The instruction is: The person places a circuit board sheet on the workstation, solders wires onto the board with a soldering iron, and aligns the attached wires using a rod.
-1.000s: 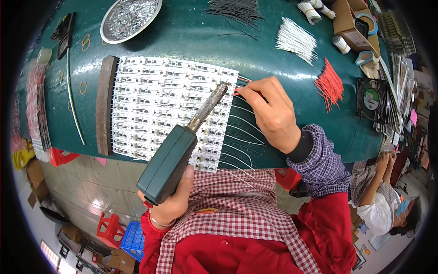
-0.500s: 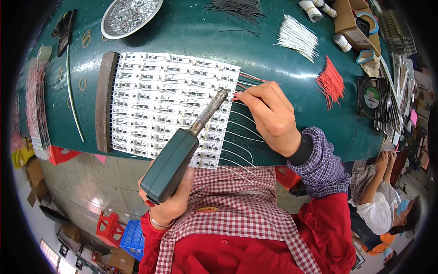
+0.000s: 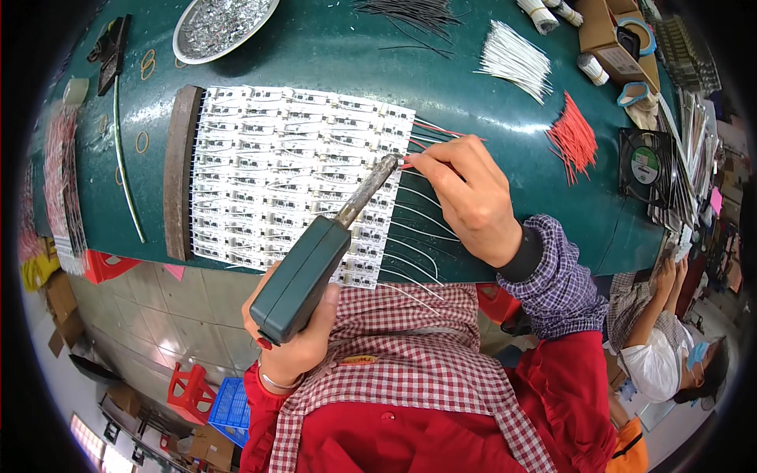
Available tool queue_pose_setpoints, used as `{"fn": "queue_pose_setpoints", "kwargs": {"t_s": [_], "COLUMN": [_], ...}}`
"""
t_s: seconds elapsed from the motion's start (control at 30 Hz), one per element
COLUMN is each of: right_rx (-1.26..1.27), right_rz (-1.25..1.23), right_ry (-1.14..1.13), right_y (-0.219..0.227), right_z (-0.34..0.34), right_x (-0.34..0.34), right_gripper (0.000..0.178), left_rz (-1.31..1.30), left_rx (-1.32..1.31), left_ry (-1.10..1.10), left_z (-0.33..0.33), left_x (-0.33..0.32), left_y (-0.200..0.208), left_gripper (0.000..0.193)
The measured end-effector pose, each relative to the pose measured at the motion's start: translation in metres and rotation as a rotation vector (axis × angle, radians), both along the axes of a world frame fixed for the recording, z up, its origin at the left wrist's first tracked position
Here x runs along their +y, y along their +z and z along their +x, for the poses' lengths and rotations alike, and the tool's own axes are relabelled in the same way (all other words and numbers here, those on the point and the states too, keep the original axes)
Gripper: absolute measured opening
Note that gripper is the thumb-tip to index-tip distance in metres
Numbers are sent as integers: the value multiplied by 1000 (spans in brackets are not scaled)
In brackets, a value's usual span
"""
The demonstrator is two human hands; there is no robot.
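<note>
My left hand [image 3: 303, 339] is wrapped round the green body of a soldering gun [image 3: 303, 276]. Its metal barrel slants up to the right, and the tip is at the right edge of a white circuit board panel [image 3: 276, 181] covered in rows of small dark parts. With pinched fingers, my right hand [image 3: 473, 197] holds a red wire [image 3: 408, 165] at that same edge, right beside the tip. Whether the wire touches the tip is too small to tell. White wires [image 3: 426, 229] and a few red ones stick out from the panel's right side.
A dark bar [image 3: 181, 173] lies along the panel's left edge. Bundles of white wires [image 3: 514, 61], red wires [image 3: 573, 135] and black wires [image 3: 414, 16] lie beyond. Around them are a bowl of metal scraps [image 3: 225, 27], a fan [image 3: 645, 165] and a cardboard box [image 3: 611, 39]. A co-worker [image 3: 658, 355] sits at right.
The soldering gun and my left hand have shifted slightly right and up. My right hand stays pinched at the panel's edge, only a little higher.
</note>
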State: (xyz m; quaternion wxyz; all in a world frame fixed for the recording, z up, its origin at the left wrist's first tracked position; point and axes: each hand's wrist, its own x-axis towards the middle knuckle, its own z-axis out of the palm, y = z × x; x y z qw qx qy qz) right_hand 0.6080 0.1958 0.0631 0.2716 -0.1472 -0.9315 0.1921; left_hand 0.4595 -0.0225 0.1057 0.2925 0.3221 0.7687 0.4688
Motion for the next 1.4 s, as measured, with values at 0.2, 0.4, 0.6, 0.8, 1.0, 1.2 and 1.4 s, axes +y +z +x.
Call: {"fn": "queue_pose_setpoints", "kwargs": {"t_s": [0.2,0.4,0.6,0.8,1.0,1.2,1.4], "right_rx": [0,-14,75,61,50,27,11], "right_rz": [10,6,29,14,9,32,37], "right_ry": [-2,-31,-24,10,6,9,8], "right_y": [-1,-3,3,4,1,1,2], "right_z": [0,-1,1,5,4,4,4], "right_x": [-1,-3,-10,-14,-15,-15,-15], "right_gripper": [29,29,27,28,28,27,29], "left_rz": [32,37,21,33,63,36,4], "left_rx": [-12,-41,-58,26,37,11,44], "left_ry": [96,111,127,61,29,-3,-46], "left_z": [3,6,7,5,6,6,4], "left_x": [-16,-21,-24,-21,-22,-19,-17], "left_y": [-6,-6,-5,1,-5,-4,-2], "left_gripper": [26,27,26,26,23,22,22]}}
